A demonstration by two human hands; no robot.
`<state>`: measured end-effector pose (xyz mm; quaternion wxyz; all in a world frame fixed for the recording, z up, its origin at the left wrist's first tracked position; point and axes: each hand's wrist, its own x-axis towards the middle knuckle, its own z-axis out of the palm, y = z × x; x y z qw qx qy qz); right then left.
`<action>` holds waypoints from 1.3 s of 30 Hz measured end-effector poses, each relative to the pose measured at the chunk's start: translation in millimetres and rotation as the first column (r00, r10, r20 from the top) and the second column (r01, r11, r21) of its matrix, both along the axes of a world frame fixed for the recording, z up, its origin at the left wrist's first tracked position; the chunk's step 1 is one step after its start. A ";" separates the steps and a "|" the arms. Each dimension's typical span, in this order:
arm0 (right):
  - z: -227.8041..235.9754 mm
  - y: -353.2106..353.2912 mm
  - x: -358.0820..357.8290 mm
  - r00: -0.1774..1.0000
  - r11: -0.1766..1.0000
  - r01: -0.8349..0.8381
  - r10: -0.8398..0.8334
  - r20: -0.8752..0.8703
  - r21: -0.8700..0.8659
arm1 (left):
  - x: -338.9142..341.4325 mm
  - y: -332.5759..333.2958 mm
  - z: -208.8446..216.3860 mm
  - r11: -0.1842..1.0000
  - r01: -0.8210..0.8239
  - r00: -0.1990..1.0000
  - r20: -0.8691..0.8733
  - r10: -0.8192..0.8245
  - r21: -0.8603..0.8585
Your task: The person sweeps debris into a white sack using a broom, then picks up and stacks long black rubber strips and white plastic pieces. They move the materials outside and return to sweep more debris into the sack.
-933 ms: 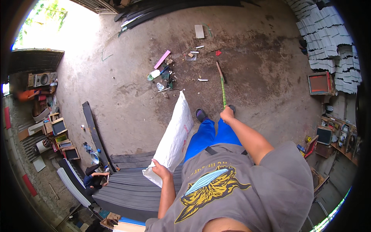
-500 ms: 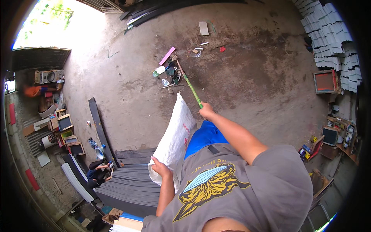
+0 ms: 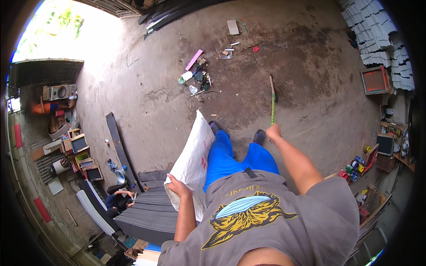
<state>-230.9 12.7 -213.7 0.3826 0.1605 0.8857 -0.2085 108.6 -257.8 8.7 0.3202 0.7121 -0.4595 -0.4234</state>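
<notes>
My left hand (image 3: 178,187) grips the top edge of a white woven sack (image 3: 191,164) with faint red print, which hangs along my left leg and looks slack. Out to the right, my right hand (image 3: 274,131) is closed round a stick (image 3: 272,104), green near my fist and brown toward its far end. The stick points ahead over the floor, well right of the litter. That litter pile (image 3: 197,80) lies in front of the sack and holds a pink strip (image 3: 194,60), a clear-and-green bottle-like piece (image 3: 184,77) and dark scraps.
Scattered bits and a pale block (image 3: 233,27) lie farther ahead. Dark stacked strips (image 3: 148,213) stand at my left, where another person (image 3: 119,199) crouches. White bundles (image 3: 377,40) and a red-framed box (image 3: 375,80) line the right side. A dark beam (image 3: 122,146) lies on the left floor.
My right hand has swung the stick away from the litter pile to the right. The pile looks slightly shifted. My left hand still holds the sack, and both my feet now show.
</notes>
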 end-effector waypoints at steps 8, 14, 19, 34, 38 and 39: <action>37.2 -219.1 89.2 0.954 0.960 0.253 -0.227 0.195 -0.120 | 63.7 -55.2 -28.6 0.994 -0.101 0.994 0.045 0.099 0.033; -8.8 -383.2 128.2 0.968 0.964 0.224 -0.203 0.149 -0.144 | 79.1 -82.2 -8.8 0.987 -0.155 0.987 -0.027 0.156 0.034; -11.6 -466.9 117.0 0.959 0.920 0.243 -0.179 0.221 -0.308 | 82.0 -96.9 -7.0 0.988 -0.147 0.989 0.016 0.146 0.037; 84.2 -205.8 23.8 0.956 0.919 -0.292 0.290 -0.045 -0.267 | 61.1 -140.3 -28.3 0.986 -0.160 0.965 -0.200 0.167 0.052; 107.2 -157.1 -3.2 0.996 0.974 -0.086 0.092 0.018 -0.209 | 52.9 -146.6 -34.7 0.989 -0.133 0.972 -0.184 0.143 0.065; 105.2 -148.1 -11.0 0.998 0.980 -0.049 0.054 0.022 -0.191 | 47.0 -148.1 -34.0 0.988 -0.139 0.973 -0.178 0.149 0.071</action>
